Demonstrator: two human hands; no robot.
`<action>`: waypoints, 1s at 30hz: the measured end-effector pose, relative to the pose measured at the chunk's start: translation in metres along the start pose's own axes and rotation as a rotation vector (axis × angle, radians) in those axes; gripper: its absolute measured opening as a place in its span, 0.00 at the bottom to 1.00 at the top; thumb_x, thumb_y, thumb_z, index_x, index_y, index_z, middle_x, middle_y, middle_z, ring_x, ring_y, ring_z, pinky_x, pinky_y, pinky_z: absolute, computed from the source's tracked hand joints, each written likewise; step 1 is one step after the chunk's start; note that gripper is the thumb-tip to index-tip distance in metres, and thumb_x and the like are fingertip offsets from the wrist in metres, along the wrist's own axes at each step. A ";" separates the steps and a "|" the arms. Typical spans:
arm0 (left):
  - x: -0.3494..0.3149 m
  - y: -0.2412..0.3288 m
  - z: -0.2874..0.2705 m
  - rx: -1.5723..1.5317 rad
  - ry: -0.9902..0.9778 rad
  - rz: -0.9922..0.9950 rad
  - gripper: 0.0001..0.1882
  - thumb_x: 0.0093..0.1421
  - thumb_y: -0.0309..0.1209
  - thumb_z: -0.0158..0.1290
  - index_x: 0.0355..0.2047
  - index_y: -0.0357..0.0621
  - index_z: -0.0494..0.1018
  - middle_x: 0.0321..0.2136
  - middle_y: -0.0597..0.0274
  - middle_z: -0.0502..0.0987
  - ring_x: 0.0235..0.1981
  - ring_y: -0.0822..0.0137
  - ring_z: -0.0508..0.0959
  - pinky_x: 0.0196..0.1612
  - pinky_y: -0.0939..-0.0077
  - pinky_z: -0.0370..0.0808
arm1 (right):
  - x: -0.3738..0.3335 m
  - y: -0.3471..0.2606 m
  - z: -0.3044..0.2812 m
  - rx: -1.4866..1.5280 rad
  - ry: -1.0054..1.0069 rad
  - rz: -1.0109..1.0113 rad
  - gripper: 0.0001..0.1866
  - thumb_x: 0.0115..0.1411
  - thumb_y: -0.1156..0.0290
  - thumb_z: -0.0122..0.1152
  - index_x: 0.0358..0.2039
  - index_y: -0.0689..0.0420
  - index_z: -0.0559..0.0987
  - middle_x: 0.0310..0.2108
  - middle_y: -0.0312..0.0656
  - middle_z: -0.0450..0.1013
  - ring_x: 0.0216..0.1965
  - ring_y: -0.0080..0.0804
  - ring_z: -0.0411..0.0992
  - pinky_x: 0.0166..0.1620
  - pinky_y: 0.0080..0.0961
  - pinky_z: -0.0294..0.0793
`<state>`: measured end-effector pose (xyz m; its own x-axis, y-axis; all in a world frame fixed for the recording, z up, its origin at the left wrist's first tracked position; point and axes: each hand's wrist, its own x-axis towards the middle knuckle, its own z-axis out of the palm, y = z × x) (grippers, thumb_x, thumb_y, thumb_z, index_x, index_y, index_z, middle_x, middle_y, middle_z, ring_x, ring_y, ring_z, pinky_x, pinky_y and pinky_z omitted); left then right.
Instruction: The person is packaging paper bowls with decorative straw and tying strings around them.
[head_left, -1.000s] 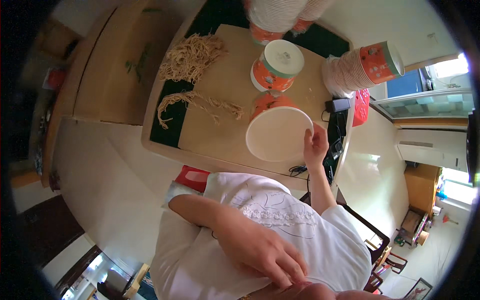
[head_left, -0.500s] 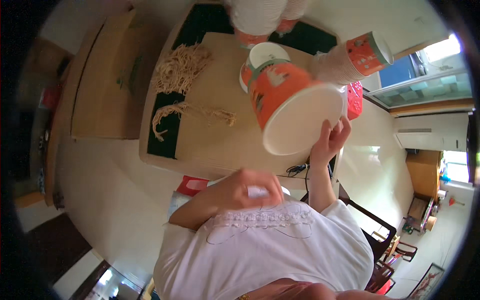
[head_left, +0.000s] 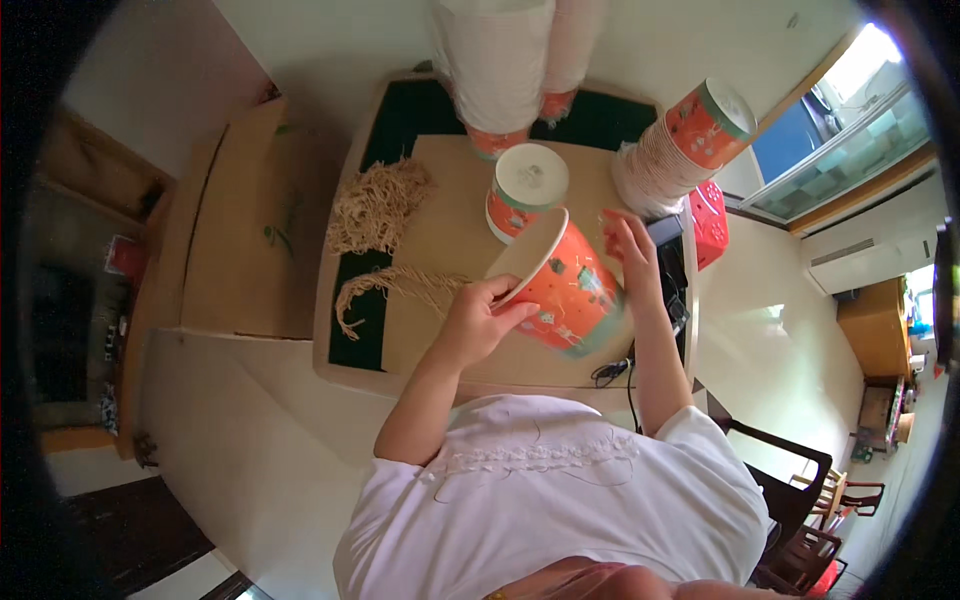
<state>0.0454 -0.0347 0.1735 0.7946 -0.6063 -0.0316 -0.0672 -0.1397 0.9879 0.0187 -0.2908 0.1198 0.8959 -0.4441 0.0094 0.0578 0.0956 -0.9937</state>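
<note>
My left hand [head_left: 478, 318] grips the rim of an orange paper bucket [head_left: 572, 295], thumb outside and fingers inside. The bucket is tilted, its mouth toward the upper left and its green-banded base toward the lower right. Just beyond its right side is my right hand [head_left: 632, 255], raised with fingers apart and nothing visible in them. Behind the held bucket, another paper bucket [head_left: 530, 182] stands upside down on the table, its white base up. Bundles of twisted tan paper cord [head_left: 400, 288] and a crinkled tan heap [head_left: 375, 208] lie to the left.
Tall plastic-wrapped stacks of paper buckets [head_left: 492, 75] rise at the table's back. A leaning bucket stack [head_left: 690, 140] stands at the right, near a red basket [head_left: 710, 225]. A large cardboard box [head_left: 245, 230] is left of the table. A black cable [head_left: 610, 373] lies near the front edge.
The bucket has passed from my right hand to my left and turned, its mouth now toward the upper left. My left hand came up from my chest; my right hand let go.
</note>
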 end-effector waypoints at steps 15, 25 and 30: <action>0.020 -0.026 0.016 -0.416 0.018 -0.019 0.08 0.56 0.24 0.55 0.36 0.36 0.73 0.30 0.66 0.76 0.34 0.78 0.73 0.40 0.83 0.70 | -0.059 0.005 -0.015 0.162 0.026 0.025 0.08 0.62 0.69 0.53 0.26 0.55 0.69 0.24 0.26 0.65 0.26 0.13 0.62 0.30 0.12 0.60; 0.102 -0.037 0.056 -0.749 -0.170 -0.079 0.08 0.59 0.34 0.54 0.32 0.41 0.74 0.25 0.72 0.74 0.26 0.82 0.69 0.27 0.86 0.62 | -0.048 -0.040 -0.057 0.065 0.199 -0.216 0.05 0.61 0.71 0.55 0.27 0.54 0.70 0.22 0.24 0.64 0.24 0.11 0.59 0.28 0.12 0.55; 0.114 -0.012 0.080 -0.785 -0.208 -0.104 0.10 0.60 0.36 0.53 0.31 0.42 0.74 0.25 0.72 0.74 0.26 0.83 0.70 0.28 0.87 0.63 | -0.043 -0.045 -0.086 0.008 0.285 -0.199 0.05 0.60 0.70 0.55 0.28 0.53 0.71 0.22 0.23 0.63 0.23 0.11 0.58 0.27 0.12 0.56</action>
<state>0.0884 -0.1642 0.1455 0.6399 -0.7642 -0.0804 0.5041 0.3385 0.7945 -0.0599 -0.3528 0.1542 0.7080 -0.6855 0.1699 0.2233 -0.0109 -0.9747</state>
